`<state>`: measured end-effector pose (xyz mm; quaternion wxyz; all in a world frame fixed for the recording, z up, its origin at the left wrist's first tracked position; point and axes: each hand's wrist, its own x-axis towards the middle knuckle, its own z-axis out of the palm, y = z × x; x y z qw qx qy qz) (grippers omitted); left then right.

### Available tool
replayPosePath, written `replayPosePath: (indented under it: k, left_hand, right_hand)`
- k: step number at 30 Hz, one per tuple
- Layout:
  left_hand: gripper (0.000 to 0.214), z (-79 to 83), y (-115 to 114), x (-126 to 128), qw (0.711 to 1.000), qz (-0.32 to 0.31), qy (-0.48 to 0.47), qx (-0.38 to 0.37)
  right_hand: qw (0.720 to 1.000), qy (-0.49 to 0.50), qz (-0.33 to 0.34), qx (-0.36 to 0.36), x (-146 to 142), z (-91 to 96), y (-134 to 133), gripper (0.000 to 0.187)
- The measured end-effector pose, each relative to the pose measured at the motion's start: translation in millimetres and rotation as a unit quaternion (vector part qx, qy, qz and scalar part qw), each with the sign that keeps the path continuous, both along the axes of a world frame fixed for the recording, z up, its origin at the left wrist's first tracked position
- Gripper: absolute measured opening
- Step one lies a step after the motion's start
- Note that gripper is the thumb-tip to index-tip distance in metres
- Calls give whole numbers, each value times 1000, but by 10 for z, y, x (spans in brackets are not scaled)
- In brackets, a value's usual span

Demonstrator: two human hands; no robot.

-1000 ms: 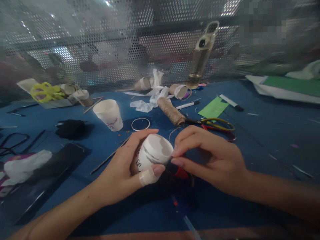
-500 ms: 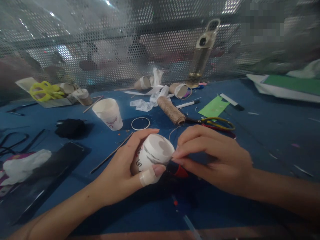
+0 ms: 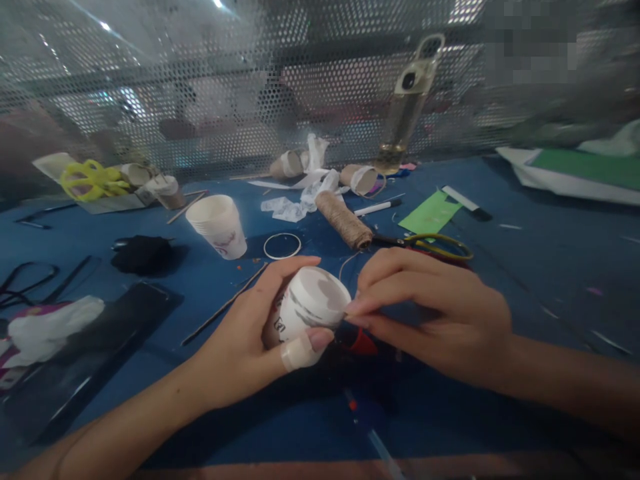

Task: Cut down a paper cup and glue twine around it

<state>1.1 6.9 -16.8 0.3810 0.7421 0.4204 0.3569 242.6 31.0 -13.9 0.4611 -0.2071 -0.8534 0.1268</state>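
Note:
A white paper cup (image 3: 305, 303) with printed marks and a grey smear lies tilted in my left hand (image 3: 250, 327), its flat end facing up. My fingers wrap its far side; the thumb, with a bandage around it, presses the near side. At the cup's right edge, my right hand (image 3: 430, 307) pinches with thumb and fingertips. A tiny brown bit shows at this pinch and looks like the end of twine; most of it is hidden. Just beyond, a thin strand of twine (image 3: 341, 268) curves from the brown twine roll (image 3: 345, 220) to behind the cup.
Stacked paper cups (image 3: 217, 227) and a white ring (image 3: 282, 246) stand beyond my left hand. Scissors (image 3: 435, 245), green paper (image 3: 431, 213) and a marker (image 3: 377, 207) lie behind my right. A bottle (image 3: 403, 110) leans at the mesh. A glue stick (image 3: 383, 450) lies in front.
Almost nothing differs. The whole view has shifted slightly, and both hands keep the same hold at the cup.

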Motion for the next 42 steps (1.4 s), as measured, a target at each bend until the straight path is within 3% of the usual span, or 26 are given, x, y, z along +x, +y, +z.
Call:
replayPosePath:
  k: [8, 17, 32, 42]
  left_hand:
    - [56, -14, -1, -3, 1000, -6, -7, 0]
    - [59, -8, 17, -19, 1000, 0, 13, 26]
    - [60, -32, 14, -31, 999, -2, 17, 40]
    - [63, -47, 32, -64, 994, -8, 62, 89]
  right_hand:
    - [1000, -3, 1, 1, -5, 17, 14, 4]
    - [999, 14, 16, -47, -30, 30, 5, 6]
    - [999, -35, 13, -31, -11, 62, 11, 4]
    - [999, -35, 22, -30, -18, 59, 8, 4]
